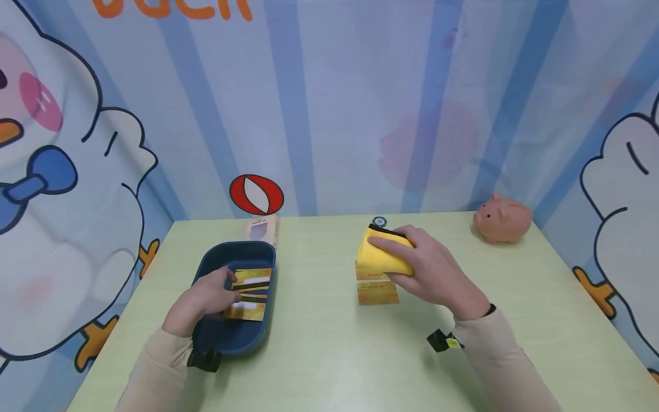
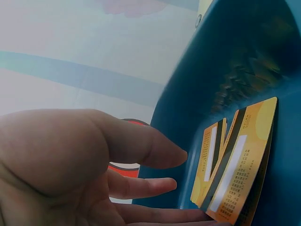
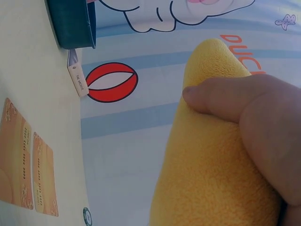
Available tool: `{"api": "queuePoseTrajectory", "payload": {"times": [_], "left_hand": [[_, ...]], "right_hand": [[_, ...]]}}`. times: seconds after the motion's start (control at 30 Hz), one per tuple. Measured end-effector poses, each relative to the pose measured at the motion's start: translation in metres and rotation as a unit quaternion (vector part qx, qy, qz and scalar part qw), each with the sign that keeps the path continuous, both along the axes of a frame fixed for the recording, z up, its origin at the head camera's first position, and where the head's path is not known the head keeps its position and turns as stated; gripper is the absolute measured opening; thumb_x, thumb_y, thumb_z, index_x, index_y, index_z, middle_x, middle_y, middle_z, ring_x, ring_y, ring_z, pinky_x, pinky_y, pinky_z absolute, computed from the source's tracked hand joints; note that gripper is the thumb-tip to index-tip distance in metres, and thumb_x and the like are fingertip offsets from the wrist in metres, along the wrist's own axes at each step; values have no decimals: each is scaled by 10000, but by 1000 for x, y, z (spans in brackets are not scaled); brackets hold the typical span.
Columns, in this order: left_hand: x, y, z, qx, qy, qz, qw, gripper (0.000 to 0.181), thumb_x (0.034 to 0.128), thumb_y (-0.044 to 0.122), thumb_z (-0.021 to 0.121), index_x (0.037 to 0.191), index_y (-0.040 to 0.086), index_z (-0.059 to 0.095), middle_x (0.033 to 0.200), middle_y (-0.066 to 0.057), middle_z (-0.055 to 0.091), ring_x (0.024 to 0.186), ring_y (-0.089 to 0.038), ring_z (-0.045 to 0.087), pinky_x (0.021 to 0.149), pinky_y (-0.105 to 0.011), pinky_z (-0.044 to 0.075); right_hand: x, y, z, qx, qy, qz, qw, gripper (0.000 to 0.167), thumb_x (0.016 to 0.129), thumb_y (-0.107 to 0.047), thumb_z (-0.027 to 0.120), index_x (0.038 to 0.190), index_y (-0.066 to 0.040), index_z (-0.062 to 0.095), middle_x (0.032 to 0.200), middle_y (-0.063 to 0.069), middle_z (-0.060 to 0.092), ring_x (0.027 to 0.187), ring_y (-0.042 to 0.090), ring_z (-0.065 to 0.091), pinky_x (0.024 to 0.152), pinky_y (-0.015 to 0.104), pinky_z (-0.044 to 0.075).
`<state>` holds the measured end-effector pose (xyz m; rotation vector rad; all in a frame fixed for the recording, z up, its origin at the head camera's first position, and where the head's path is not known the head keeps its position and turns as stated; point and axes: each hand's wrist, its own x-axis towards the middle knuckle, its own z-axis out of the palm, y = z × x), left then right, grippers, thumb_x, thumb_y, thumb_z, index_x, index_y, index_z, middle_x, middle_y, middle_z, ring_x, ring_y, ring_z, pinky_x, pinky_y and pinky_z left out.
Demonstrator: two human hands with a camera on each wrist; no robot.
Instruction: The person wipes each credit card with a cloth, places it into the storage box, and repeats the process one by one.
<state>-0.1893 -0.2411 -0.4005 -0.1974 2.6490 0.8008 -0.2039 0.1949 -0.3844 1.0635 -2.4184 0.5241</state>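
In the head view my left hand (image 1: 208, 294) is inside the dark blue tray (image 1: 206, 337), its fingertips at the gold cards (image 1: 246, 312) lying there with dark stripes upward. The left wrist view shows the thumb and fingers of my left hand (image 2: 155, 176) apart, the lower fingers touching the edge of a card (image 2: 240, 165). My right hand (image 1: 429, 272) grips a soft yellow pouch-like thing (image 1: 381, 254) with a black edge, held above two gold cards (image 1: 378, 293) on the table. The right wrist view shows the thumb of my right hand (image 3: 254, 108) across the yellow thing (image 3: 207, 160).
A pale box (image 1: 262, 229) stands behind the tray on the table (image 1: 319, 355). A small round chip-like disc (image 1: 379, 221) lies at the table's back edge. A pink piggy bank (image 1: 502, 218) sits at the back right, before a printed curtain (image 1: 340, 114).
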Motion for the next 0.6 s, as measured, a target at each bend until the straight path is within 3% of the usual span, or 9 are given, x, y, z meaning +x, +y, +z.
{"api": "queuePoseTrajectory", "payload": {"times": [0.4, 0.5, 0.6], "left_hand": [[-1, -2, -3, 197, 27, 82, 9998, 430, 991, 92, 646, 1356, -75, 489, 1183, -282, 597, 834, -275, 707, 612, -378, 643], [-1, -3, -1, 6, 277, -43, 9996, 444, 990, 130, 664, 1345, -82, 502, 1236, -304, 598, 883, -295, 693, 648, -398, 635], [1, 0, 4, -167, 702, -192, 9972, 484, 993, 198, 677, 1358, -74, 511, 1251, -298, 625, 970, -331, 671, 768, -457, 619]], "right_hand": [[1, 1, 1, -25, 2, -33, 10000, 687, 867, -182, 841, 1494, -305, 589, 1310, 176, 603, 1087, 316, 622, 781, 464, 577], [0, 1, 2, -48, 38, -29, 10000, 678, 865, -180, 841, 1486, -302, 597, 1290, 168, 608, 1067, 306, 621, 774, 457, 573], [0, 2, 3, -61, 64, -56, 9999, 668, 865, -181, 839, 1479, -299, 605, 1274, 163, 610, 1041, 295, 616, 766, 450, 570]]}}
